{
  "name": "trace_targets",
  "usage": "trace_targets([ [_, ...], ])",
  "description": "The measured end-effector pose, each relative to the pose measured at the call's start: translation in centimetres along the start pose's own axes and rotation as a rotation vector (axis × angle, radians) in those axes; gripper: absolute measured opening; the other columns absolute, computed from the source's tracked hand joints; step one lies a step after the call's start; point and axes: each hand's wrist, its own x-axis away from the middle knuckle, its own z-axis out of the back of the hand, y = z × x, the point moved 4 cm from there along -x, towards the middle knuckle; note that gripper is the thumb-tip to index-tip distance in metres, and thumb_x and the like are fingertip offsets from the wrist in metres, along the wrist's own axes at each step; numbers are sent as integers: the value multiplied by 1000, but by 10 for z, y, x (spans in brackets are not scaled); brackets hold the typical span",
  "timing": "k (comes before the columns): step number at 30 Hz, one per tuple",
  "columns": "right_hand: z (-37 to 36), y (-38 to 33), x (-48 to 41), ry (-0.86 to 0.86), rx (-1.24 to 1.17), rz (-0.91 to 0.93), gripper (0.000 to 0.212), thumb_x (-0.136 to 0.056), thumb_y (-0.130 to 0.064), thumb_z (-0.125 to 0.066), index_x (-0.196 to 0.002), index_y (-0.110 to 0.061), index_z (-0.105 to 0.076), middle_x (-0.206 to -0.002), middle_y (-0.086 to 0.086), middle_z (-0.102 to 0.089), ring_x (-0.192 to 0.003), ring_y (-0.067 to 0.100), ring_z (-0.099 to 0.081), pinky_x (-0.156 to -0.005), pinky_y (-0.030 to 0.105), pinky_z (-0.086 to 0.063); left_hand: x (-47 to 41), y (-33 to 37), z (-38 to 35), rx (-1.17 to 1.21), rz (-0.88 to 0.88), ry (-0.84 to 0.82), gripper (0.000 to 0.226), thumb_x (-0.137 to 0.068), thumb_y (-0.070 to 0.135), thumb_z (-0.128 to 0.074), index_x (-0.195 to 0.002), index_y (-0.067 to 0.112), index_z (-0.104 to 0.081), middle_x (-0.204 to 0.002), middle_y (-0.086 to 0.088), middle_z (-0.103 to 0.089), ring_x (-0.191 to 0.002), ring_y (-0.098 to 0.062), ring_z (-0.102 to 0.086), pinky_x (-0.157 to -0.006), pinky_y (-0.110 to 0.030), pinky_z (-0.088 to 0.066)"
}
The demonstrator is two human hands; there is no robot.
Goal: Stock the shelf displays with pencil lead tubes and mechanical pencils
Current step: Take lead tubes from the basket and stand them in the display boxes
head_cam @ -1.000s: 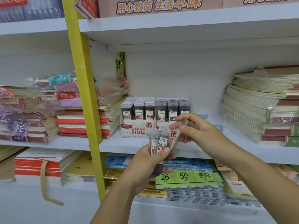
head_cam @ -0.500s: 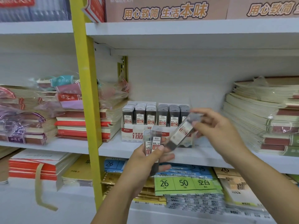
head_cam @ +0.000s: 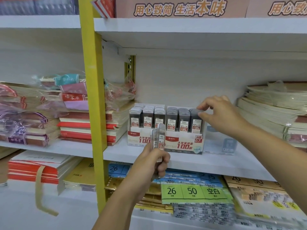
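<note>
Shelf [head_cam: 216, 163]: R hand [head_cam: 221, 113] pinches tube [head_cam: 196, 120], L hand [head_cam: 149, 161] tubes [head_cam: 160, 138].

Left hand [head_cam: 152, 163] at 6 o'clock, fingers curled in a grip; right hand [head_cam: 221, 113] outstretched at 3 o'clock, thumb and forefinger pinching.

Above the lead tube rows [head_cam: 166, 117] I have open air up to the upper shelf [head_cam: 199, 39]. A notebook stack [head_cam: 86, 127] sits just beside the display box [head_cam: 182, 143] on its left, behind the yellow post [head_cam: 93, 97]; the right stack [head_cam: 269, 113] lies well apart.
</note>
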Motion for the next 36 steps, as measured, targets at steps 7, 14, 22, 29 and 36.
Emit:
trace_targets([
  [7, -1, -21, 38, 194, 105, 28, 33, -94, -30, -55, -125, -26, -63, -114, -4, -55, -110, 13, -35, -90, 26, -30, 10, 4, 5, 12, -61, 12, 20, -104, 26, -51, -120, 27, -65, -112, -2, -77, -94, -19, -76, -68, -23, -57],
  [14, -42, -75, 85, -254, -891, -127, 30, -92, -32, -61, -119, -46, -59, -96, -9, -72, -92, 0, -66, -79, 19, -47, 24, 6, -3, 50, -6, -58, 30, -96, 33, -63, -124, 24, -63, -116, -8, -76, -104, -27, -74, -73, -28, -60],
  [22, -53, -84, 86, -216, -961, -188, 20, -91, -16, -65, -106, -28, -62, -81, -1, -75, -71, 9, -67, -63, 23, -49, 34, 4, 14, 50, 19, -66, 42, -97, 44, -54, -135, 25, -50, -116, -9, -75, -105, -29, -74, -73, -31, -61],
  [29, -40, -102, 62, 12, -1016, -161, 18, -90, -8, -64, -100, -23, -60, -88, -8, -75, -73, 7, -70, -58, 17, -52, 39, 15, 62, 0, -86, 226, 19, -103, 32, -52, -120, 28, -60, -103, 1, -79, -94, -20, -77, -66, -28, -61],
  [36, -30, -146, -4, 108, -491, 201, 21, -91, -19, -63, -99, -36, -53, -91, -17, -62, -84, -5, -59, -68, 11, -49, 41, 25, 97, -46, -156, 442, 14, -103, 34, -51, -103, 27, -63, -73, 1, -68, -57, -13, -60, -55, -23, -53],
])
